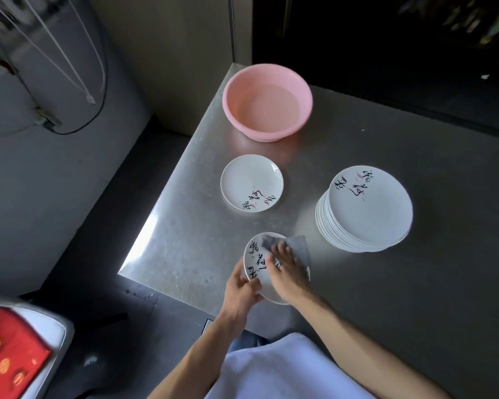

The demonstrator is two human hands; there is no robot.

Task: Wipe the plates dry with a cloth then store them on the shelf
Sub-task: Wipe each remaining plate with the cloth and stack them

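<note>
Plate [255, 262] held tilted near the desk's [185, 226] front edge: left fingers [251, 285] curl round its rim, and right fingers [281, 251], spread, press the cloth [298, 247]. A hard wipe on a wet rim could slip it free, floorward.

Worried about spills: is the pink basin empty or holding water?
Holding water, it seems: a level waterline rings the inside of the pink basin.

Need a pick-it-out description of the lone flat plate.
On the grey metal table, find the round pink plastic basin at the far side. Directly nearer lies a white round plate with black lettering. It lies single and untouched, unlike the tall stack of white plates and the plate being wiped.
</note>
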